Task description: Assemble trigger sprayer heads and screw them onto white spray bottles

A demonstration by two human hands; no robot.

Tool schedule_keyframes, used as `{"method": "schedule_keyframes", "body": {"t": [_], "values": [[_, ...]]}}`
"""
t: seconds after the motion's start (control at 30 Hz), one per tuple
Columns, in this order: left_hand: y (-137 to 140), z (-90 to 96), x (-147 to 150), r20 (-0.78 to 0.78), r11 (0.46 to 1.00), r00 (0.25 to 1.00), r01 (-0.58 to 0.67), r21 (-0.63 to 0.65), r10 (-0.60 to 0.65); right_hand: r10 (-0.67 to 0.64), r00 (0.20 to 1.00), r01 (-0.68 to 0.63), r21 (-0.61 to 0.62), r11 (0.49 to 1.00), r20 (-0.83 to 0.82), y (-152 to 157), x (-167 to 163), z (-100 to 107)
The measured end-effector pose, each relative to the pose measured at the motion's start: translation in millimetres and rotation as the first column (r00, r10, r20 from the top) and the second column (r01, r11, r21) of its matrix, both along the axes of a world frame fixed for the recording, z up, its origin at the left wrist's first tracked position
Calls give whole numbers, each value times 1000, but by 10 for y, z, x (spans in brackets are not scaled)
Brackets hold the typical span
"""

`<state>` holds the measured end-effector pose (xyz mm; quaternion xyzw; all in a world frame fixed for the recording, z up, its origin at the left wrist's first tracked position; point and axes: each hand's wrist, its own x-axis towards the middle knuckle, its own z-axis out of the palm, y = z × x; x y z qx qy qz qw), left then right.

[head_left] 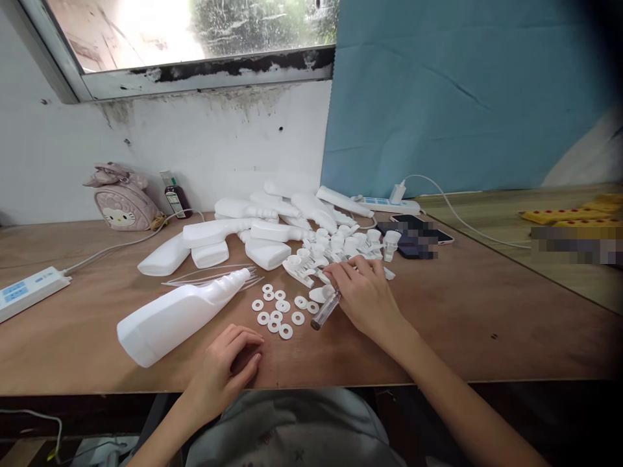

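My left hand [231,360] rests at the table's front edge with its fingers loosely curled and the thumb apart, holding nothing. Just beyond it lie several flat white ring washers [285,331]. Left of them, a white plastic spray bottle [178,318] lies on its side. My right hand [363,292] is closed over a clear tube with a dark end [325,311], which sticks out below the fingers toward the lower left. Its fingertips are beside a pile of white trigger spray heads [335,246]; the palm hides part of the tube.
More white bottles [219,230] are heaped at the back, with thin clear dip tubes [209,275] in front. A pink bag [121,204], a small dark bottle [175,194], power strips [32,292] with cables, and phones [423,228] stand or lie around the edges.
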<state>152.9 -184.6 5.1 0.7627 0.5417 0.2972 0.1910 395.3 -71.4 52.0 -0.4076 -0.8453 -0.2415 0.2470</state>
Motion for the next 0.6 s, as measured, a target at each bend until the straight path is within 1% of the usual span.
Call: {"method": "schedule_keyframes", "body": {"t": [0.07,0.13,0.2,0.27,0.33,0.4,0.5,0.6], "values": [[-3,-3,-1,-5,1000,1000,3,1,-3,57,994,-52,57,997,-96,-36,-17,25],[-6,-1,0,-16,1000,1000,7,7,-7,126,979,-115,79,990,-157,-63,-43,19],[-7,9,4,-37,1000,999,5,18,-4,204,965,-197,58,979,-163,-80,-82,-20],[-11,20,12,-62,1000,998,5,26,-3,256,958,-255,20,967,-128,-97,-136,-77],[-22,25,20,-78,999,997,8,40,-5,257,963,-259,-8,966,-80,-126,-198,-137],[-39,17,21,-76,998,997,12,61,-8,225,974,-226,-35,973,-27,-169,-263,-193],[-62,-10,13,-37,996,999,11,84,-7,190,980,-183,-111,977,55,-249,-357,-272],[-59,-20,6,23,999,1000,-2,46,1,219,973,-200,-210,957,73,-319,-439,-344]]}}
